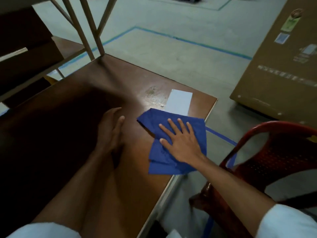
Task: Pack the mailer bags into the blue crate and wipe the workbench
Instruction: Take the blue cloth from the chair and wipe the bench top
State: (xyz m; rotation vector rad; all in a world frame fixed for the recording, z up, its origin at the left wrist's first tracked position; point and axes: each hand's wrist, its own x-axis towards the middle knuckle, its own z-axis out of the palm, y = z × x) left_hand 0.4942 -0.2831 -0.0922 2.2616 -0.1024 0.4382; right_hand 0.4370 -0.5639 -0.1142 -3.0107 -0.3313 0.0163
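Pressing one crumpled blue cloth [173, 143] onto the smooth brown workbench [120, 83], the right hand [180, 140] spreads its fingers wide; the left hand [111, 129] rests flat, fingers straight.

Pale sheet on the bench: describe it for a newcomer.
Find the brown workbench, then its far right corner. Just beyond the blue cloth under the right hand lies the pale sheet: flat, rectangular, light grey-blue, unlike the crumpled dark-blue cloth.

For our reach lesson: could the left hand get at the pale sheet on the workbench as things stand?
Probably yes. The left hand lies flat on bare workbench, with nothing between it and the pale sheet; the blue cloth only meets its near edge.
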